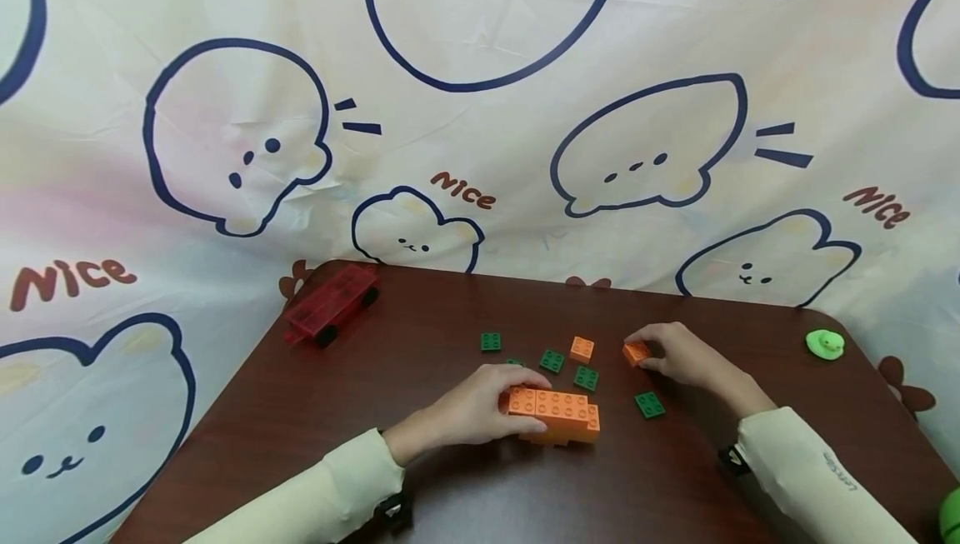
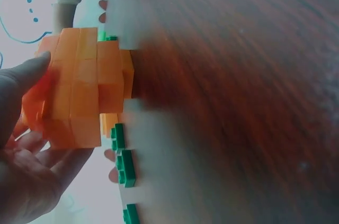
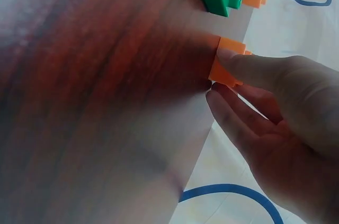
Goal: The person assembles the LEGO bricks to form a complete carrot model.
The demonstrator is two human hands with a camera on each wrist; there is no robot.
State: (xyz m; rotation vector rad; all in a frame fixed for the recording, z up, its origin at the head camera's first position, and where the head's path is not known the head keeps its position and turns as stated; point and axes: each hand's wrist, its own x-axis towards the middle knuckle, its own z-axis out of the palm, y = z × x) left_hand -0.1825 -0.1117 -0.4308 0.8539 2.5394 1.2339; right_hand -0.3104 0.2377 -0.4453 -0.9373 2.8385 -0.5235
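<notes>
An orange block assembly [image 1: 558, 413], several toy bricks stacked together, is gripped at its left end by my left hand [image 1: 480, 406]. In the left wrist view, the thumb lies along one side of the assembly [image 2: 74, 89] and the fingers curl around the other. Farther right, my right hand [image 1: 686, 356] pinches a small orange brick [image 1: 636, 352] between thumb and fingers. The right wrist view has that orange brick [image 3: 228, 62] at the tabletop, with the thumb against its face. A green brick [image 1: 649, 405] lies just below the right hand.
Between the hands lie another orange brick [image 1: 582, 349] and several green bricks [image 1: 552, 361]. A red translucent toy cart with black wheels [image 1: 333, 304] stands at the table's back left. A green rubber duck [image 1: 825, 344] sits at the right. A printed cloth [image 1: 525, 136] hangs behind the brown table [image 1: 420, 311].
</notes>
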